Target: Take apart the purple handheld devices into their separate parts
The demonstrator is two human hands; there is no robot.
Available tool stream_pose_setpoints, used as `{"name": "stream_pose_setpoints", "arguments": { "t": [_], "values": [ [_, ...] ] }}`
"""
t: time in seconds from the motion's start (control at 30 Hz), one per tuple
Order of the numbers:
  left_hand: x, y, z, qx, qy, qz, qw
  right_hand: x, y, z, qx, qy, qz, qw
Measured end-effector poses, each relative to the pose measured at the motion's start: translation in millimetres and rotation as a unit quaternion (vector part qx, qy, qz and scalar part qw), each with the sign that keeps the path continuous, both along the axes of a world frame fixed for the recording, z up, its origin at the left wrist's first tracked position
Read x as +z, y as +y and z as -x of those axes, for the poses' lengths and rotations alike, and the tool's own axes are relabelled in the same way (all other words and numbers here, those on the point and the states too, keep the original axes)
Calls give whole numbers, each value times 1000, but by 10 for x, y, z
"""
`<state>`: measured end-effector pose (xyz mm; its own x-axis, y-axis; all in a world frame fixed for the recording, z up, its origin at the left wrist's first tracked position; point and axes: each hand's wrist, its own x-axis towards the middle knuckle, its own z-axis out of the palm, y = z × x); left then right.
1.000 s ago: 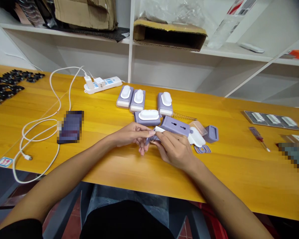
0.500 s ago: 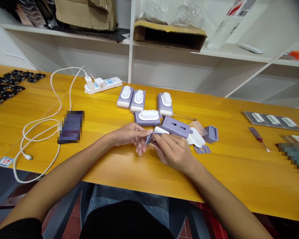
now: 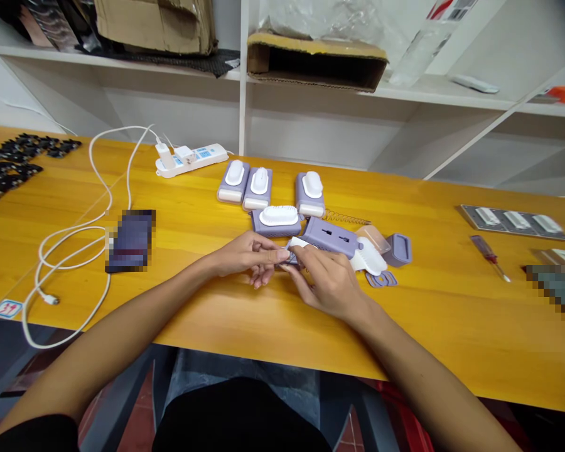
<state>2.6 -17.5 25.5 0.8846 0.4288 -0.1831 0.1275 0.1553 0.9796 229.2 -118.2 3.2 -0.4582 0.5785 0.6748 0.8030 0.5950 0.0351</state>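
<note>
My left hand (image 3: 252, 256) pinches a small purple plastic part (image 3: 289, 256) between thumb and fingers, just above the table. The fingers of my right hand (image 3: 327, 276) close on the same part from the other side and hide much of it. Right behind my hands lie a purple housing (image 3: 330, 236) with two dark slots and a purple block with a white bristled top (image 3: 279, 216). To the right of my right hand are a white scalloped piece (image 3: 371, 256), flat purple rings (image 3: 382, 279) and a purple cup-shaped part (image 3: 398, 249).
Several purple-and-white units (image 3: 258, 187) stand farther back, near a coil spring (image 3: 347, 218). A power strip (image 3: 193, 160) with white cables and a blurred phone (image 3: 132, 241) lie left. A screwdriver (image 3: 490, 257) and a grey tray (image 3: 515, 223) lie right. Shelves rise behind the table (image 3: 207, 339).
The small purple part has turned flatter between my fingers, and my right fingers have shifted over it. The whole view has moved slightly.
</note>
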Motion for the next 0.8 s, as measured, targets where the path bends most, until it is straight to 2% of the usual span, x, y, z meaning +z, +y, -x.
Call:
{"name": "stream_pose_setpoints", "arguments": {
  "t": [0.23,0.5,0.63,0.73,0.8],
  "values": [
    [-73,-7,-15,-1,5,-16,1000,8,-5,-16,6,-22,-18,1000],
    [-101,-5,-38,4,-13,11,1000,-12,10,-22,8,14,-4,1000],
    [-115,-7,-57,86,-44,-16,995,18,26,-55,16,37,-14,999],
    [-128,15,-60,168,-61,-79,981,62,30,-76,28,92,-1,995],
    [-146,38,-55,199,-58,-134,969,92,28,-83,23,152,7,988]
  ]
}}
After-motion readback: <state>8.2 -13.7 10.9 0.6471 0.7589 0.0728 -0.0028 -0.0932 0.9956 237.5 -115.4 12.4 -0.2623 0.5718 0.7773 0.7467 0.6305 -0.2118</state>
